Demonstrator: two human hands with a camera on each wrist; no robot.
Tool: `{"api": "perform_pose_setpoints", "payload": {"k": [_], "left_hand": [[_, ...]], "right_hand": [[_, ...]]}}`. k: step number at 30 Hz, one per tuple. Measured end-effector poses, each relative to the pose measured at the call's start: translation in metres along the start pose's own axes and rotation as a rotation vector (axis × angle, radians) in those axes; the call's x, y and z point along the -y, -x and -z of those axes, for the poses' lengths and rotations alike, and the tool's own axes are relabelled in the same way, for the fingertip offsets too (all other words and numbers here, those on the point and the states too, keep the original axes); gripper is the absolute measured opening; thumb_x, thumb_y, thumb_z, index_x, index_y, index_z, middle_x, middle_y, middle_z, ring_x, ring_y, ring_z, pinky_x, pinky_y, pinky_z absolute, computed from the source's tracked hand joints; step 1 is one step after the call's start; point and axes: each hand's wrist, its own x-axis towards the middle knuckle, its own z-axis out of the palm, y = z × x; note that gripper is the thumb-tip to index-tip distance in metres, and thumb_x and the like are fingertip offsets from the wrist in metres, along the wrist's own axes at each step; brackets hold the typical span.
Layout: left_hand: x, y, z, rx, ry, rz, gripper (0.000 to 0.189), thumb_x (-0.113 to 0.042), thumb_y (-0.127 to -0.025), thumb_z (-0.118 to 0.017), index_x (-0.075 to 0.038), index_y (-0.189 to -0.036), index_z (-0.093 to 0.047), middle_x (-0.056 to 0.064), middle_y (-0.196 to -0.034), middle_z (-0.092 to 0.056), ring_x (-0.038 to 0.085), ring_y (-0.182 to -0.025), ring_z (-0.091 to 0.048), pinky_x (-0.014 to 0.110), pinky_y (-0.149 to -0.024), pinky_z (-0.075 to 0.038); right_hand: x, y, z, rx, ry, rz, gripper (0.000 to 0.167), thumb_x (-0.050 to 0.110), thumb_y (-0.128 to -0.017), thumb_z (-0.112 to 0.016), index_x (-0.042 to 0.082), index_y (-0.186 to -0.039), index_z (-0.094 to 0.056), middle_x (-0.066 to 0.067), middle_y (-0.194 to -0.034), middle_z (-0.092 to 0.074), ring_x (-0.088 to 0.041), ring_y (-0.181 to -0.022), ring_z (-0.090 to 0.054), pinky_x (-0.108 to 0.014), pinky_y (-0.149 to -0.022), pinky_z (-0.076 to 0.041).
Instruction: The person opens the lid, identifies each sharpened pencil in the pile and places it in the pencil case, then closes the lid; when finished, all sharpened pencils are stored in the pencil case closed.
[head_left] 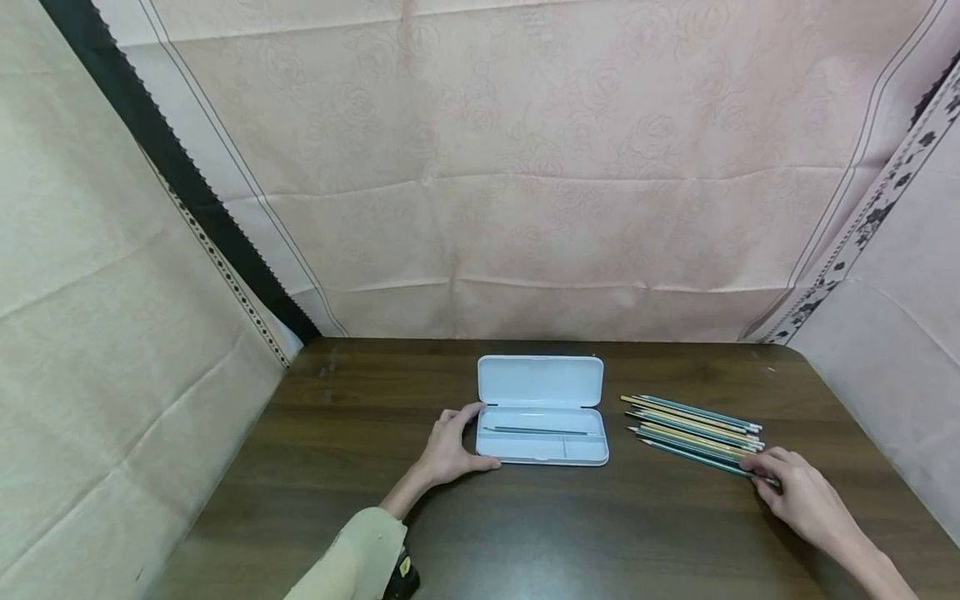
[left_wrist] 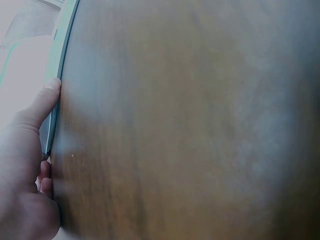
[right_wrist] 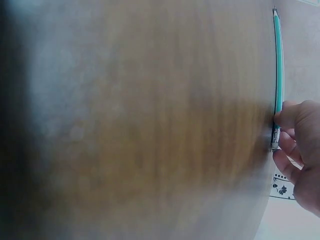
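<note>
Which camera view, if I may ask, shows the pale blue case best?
The head view, because it shows the open case almost in full. The left wrist view shows mainly an edge, touched by the left hand; the right wrist view shows at most a sliver in its upper right corner, too little to confirm.

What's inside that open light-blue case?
One pencil lies lengthwise inside the case. The strip of case floor directly beneath the pencil is covered, so that can't be seen.

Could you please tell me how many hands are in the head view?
2. The left hand holds the left end of the pencil case; the right hand pinches a green pencil near its silver end.
</note>
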Motion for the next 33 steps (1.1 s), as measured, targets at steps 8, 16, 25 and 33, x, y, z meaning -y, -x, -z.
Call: {"api": "perform_pose_setpoints", "payload": {"k": [8,16,25,33], "left_hand": [[0.0006,-0.0003,-0.0002,0.007,-0.006,-0.003,0.093,-0.047,-0.071,-0.089,-0.015,-0.148,-0.046,0.015,-0.134,-0.05,0.034,-0.119,-0.044,0.053,-0.091,-0.042],[0.001,-0.0005,-0.0004,0.018,-0.013,0.007,0.092,-0.046,-0.072,-0.089,-0.016,-0.148,-0.046,0.014,-0.135,-0.051,0.033,-0.12,-0.044,0.052,-0.092,-0.042],[0.0001,-0.0002,-0.0002,0.01,-0.008,0.005,0.092,-0.046,-0.072,-0.089,-0.016,-0.148,-0.046,0.014,-0.135,-0.051,0.033,-0.12,-0.044,0.052,-0.092,-0.041],[0.0003,0.0004,-0.0005,0.016,-0.002,0.008,0.092,-0.044,-0.072,-0.09,-0.017,-0.149,-0.046,0.013,-0.136,-0.05,0.033,-0.12,-0.043,0.052,-0.092,-0.041]], "right_hand": [[0.0009,0.0002,0.0004,0.018,0.021,0.026,0.044,-0.01,-0.056,-0.086,0.016,-0.089,-0.074,0.004,-0.087,-0.063,-0.019,-0.077,-0.059,-0.026,-0.065,-0.042],[-0.0003,0.0003,0.0001,0.019,0.025,0.057,0.047,-0.012,-0.056,-0.084,0.017,-0.091,-0.074,0.003,-0.09,-0.062,-0.021,-0.079,-0.059,-0.029,-0.066,-0.043],[-0.0011,-0.0006,0.0008,0.01,-0.005,0.087,0.048,-0.016,-0.055,-0.084,0.015,-0.091,-0.073,0.002,-0.09,-0.063,-0.02,-0.079,-0.059,-0.025,-0.068,-0.041],[0.0007,-0.0007,-0.0001,0.007,-0.026,0.093,0.049,-0.017,-0.055,-0.084,0.014,-0.091,-0.073,0.002,-0.09,-0.063,-0.017,-0.078,-0.058,-0.023,-0.068,-0.041]]}}
